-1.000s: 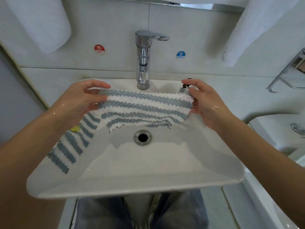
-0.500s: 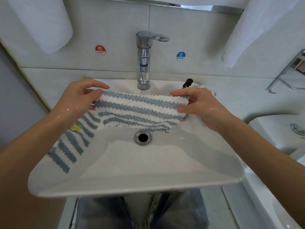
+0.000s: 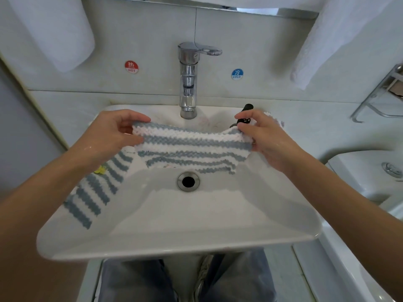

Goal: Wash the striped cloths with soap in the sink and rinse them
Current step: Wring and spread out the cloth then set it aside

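Note:
A grey-and-white striped cloth (image 3: 192, 149) hangs spread out over the white sink (image 3: 178, 243), just below the chrome tap (image 3: 188, 83). My left hand (image 3: 113, 136) pinches its upper left corner and my right hand (image 3: 263, 136) pinches its upper right corner. A second striped cloth (image 3: 96, 192) lies draped over the sink's left rim, under my left forearm, with a small yellow bit on it. A bit of another white cloth (image 3: 274, 120) shows behind my right hand. No water runs from the tap.
The drain hole (image 3: 188, 181) is open in the basin's middle. A black stopper knob (image 3: 247, 107) stands behind my right hand. White towels (image 3: 54, 29) hang on the wall at both sides. A metal rack (image 3: 381, 94) and a second basin (image 3: 366, 171) lie to the right.
My right hand regripped the cloth's right corner, moving in toward the middle and back out. The cloth stays stretched between both hands. The left hand barely moved.

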Demonstrator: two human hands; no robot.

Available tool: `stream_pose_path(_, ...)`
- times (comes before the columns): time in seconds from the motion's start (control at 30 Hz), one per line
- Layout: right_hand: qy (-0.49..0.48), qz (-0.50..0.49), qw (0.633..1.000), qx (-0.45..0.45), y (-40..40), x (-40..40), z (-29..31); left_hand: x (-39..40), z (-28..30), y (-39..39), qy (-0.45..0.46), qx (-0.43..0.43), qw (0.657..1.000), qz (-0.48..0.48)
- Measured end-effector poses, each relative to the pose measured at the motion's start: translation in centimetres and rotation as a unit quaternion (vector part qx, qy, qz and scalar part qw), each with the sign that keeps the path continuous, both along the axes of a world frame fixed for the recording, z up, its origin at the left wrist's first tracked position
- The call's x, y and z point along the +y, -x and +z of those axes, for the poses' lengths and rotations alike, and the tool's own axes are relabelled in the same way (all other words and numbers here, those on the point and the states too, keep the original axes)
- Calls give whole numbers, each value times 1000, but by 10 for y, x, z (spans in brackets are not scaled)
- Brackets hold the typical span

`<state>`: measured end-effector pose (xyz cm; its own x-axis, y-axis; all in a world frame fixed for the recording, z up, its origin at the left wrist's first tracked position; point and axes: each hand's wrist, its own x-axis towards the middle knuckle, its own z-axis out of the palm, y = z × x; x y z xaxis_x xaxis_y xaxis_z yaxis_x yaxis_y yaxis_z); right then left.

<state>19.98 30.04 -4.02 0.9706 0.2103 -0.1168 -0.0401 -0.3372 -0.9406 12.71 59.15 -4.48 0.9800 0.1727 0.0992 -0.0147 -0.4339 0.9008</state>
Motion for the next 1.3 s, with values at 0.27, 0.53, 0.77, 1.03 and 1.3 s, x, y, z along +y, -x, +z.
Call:
stream_pose_path(0.27, 52, 70, 995, -43, 5, -3, 2, 1, -8, -6, -46, -33, 997, 58)
stream_pose_path(0.53, 157, 15, 975, -155, 0, -4, -6, 1, -10, -8, 29, 14, 998, 55)
stream_pose_path(0.77, 84, -15, 985, -148, 0, -4, -7, 5, -6, -9, 56, 48, 996, 46)
stream_pose_path(1.03, 191, 18, 959, -208, 2, -6, -5, 0, -5, -6, -103, 11, 994, 42)
stream_pose_path(1.3, 27, 51, 997, -46, 0, -14, -5, 6, 0, -12, -32, 86, 996, 9)
